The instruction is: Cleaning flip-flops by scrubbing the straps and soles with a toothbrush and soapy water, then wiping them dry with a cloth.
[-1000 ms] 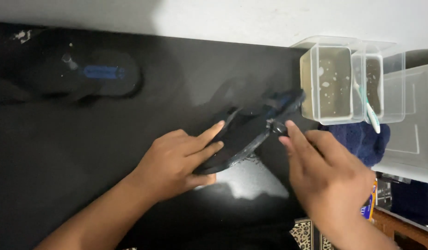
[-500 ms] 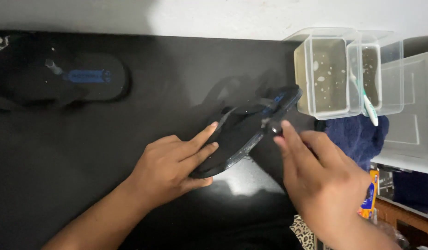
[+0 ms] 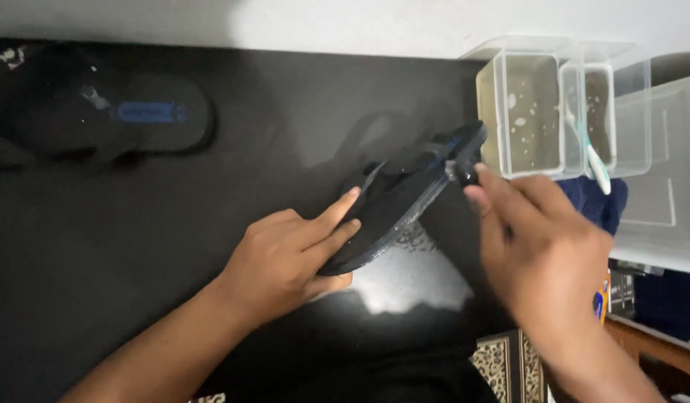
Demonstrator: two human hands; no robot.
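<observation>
Down on the black counter, the left hand grips a dark flip-flop, fingers laid across its sole and thumb under the lower end. The flip-flop stands tilted on its edge, heel end toward the person, toe end raised toward the clear tubs. Its sole looks wet, and a shiny wet patch lies on the counter just beneath it.

The right hand holds a small dark brush against the flip-flop's upper end, fingers closed around it; the hand is blurred, so the exact grip is hard to make out.

A second flip-flop with a blue mark lies flat at the far left, well apart. At the right, two clear tubs of cloudy water stand side by side, with a toothbrush leaning at the farther one. A blue towel lies just below them, beside a larger clear bin.
</observation>
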